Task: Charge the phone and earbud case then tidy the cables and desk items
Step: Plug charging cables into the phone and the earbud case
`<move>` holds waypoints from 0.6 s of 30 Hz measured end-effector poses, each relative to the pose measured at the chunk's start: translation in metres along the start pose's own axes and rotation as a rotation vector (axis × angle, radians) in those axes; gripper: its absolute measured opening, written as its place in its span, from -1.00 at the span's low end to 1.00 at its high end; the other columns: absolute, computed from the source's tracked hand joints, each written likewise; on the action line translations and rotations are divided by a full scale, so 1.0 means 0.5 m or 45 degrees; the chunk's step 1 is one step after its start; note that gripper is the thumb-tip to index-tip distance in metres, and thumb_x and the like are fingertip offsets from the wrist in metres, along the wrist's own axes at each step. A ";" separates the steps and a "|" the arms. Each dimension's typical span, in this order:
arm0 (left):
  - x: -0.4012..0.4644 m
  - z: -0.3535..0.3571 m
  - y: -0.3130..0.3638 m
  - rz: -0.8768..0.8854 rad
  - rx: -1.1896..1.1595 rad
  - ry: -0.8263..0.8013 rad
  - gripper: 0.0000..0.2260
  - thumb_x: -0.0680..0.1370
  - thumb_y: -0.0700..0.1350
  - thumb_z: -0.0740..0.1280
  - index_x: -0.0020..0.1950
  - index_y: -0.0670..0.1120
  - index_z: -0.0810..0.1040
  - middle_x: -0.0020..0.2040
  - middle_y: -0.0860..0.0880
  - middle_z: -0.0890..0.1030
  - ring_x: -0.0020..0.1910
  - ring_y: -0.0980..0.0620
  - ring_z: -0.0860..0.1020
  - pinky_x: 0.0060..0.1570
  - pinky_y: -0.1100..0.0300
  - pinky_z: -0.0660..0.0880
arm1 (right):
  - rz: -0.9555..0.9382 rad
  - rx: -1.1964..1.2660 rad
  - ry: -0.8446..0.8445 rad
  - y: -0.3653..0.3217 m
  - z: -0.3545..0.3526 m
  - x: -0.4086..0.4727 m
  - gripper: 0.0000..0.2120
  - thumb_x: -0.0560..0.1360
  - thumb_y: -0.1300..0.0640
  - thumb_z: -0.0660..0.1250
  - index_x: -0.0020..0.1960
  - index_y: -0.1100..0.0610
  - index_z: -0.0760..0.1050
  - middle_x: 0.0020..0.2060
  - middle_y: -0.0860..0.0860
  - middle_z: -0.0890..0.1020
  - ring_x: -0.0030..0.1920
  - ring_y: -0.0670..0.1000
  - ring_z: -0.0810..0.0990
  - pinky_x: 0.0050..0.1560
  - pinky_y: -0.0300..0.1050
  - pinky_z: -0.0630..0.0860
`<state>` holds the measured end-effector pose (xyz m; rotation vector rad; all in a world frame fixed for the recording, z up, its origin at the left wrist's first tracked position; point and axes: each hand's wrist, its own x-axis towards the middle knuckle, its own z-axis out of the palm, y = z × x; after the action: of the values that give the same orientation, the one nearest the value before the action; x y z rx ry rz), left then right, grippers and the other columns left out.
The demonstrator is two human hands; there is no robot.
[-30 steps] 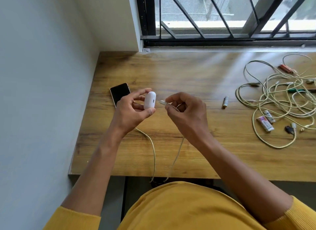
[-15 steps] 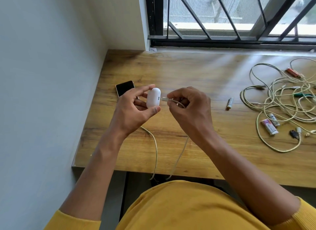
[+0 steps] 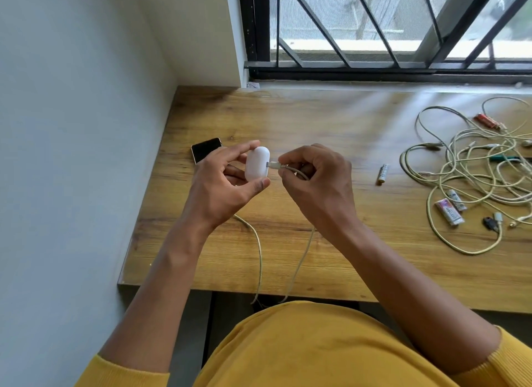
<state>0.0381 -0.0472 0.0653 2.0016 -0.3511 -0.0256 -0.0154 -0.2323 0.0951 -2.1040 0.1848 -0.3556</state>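
While the left hand (image 3: 227, 182) grips the small white oval earbud case (image 3: 257, 162) above the wooden bench (image 3: 331, 121), the right hand (image 3: 313, 182) pinches the pale cable's plug (image 3: 275, 165) at its port. Best to keep the plug square and press straight in. A second ago the tip sat apart; now it meets the case.

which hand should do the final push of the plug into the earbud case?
Right. The right hand already pinches the cable plug with its tip at the earbud case port. The left hand grips the case, so it should just brace.
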 end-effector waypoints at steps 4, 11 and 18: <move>0.002 0.003 -0.003 0.003 0.005 -0.010 -0.37 0.41 -0.05 0.69 0.44 0.17 0.59 0.19 0.05 0.64 -0.03 0.11 0.73 -0.02 0.18 0.70 | 0.003 -0.006 -0.001 0.000 -0.001 0.002 -0.88 0.48 0.27 0.53 -0.01 0.14 0.74 -0.16 -0.08 0.67 -0.19 -0.14 0.64 -0.17 -0.33 0.54; 0.006 0.004 -0.007 0.019 0.052 -0.011 -0.36 0.40 -0.05 0.69 0.44 0.18 0.59 0.19 0.07 0.61 -0.04 0.11 0.72 -0.03 0.18 0.71 | -0.013 -0.046 0.001 0.003 0.004 0.006 -0.88 0.47 0.29 0.52 -0.01 0.15 0.74 -0.15 -0.04 0.69 -0.16 -0.10 0.65 -0.14 -0.27 0.58; 0.017 0.001 -0.004 0.032 0.118 -0.023 -0.36 0.38 -0.07 0.70 0.42 0.17 0.61 0.13 0.09 0.59 -0.04 0.13 0.70 -0.04 0.20 0.70 | -0.030 -0.053 -0.003 0.005 0.011 0.014 -0.88 0.47 0.29 0.52 -0.02 0.14 0.74 -0.17 -0.04 0.68 -0.17 -0.13 0.63 -0.17 -0.31 0.55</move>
<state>0.0464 -0.0492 0.0644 2.0891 -0.3952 -0.0123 -0.0071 -0.2311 0.0915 -2.1495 0.1670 -0.3662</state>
